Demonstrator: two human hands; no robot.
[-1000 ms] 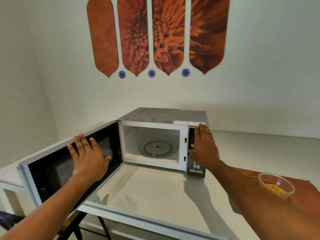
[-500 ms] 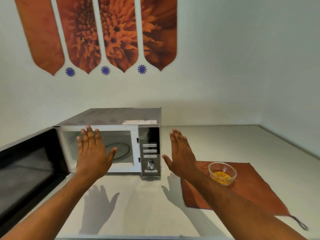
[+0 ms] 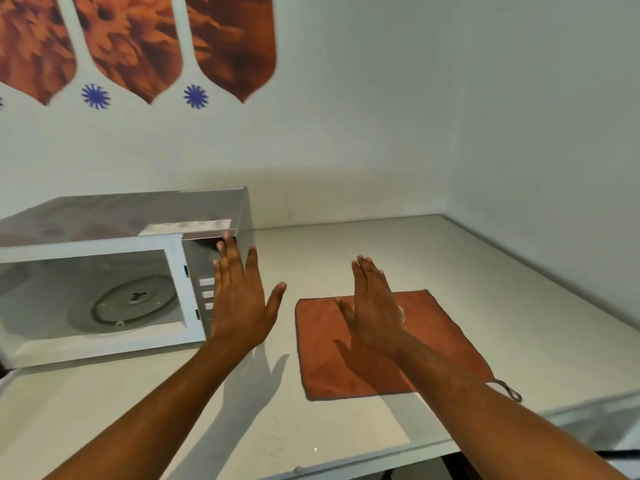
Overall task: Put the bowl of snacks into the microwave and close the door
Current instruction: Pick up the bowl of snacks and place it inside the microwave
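Note:
The white microwave (image 3: 86, 346) stands on the left of the counter with its cavity open, showing the glass turntable (image 3: 135, 304). Its door is out of view to the left. My left hand (image 3: 242, 303) is flat with fingers spread, in front of the microwave's button panel. My right hand (image 3: 374, 306) is flat and open above the orange cloth (image 3: 433, 344). It covers the glass snack bowl, of which only a sliver of rim (image 3: 401, 313) shows at the hand's right edge. Neither hand holds anything.
The pale counter (image 3: 485, 271) runs to a wall at the back and another on the right. Its front edge (image 3: 346, 462) is near me. Orange flower panels (image 3: 138, 46) hang on the back wall.
The view has swung right, and the microwave door has left the view. My left hand moved from in front of the cavity to the button panel. My right hand moved right, over the bowl.

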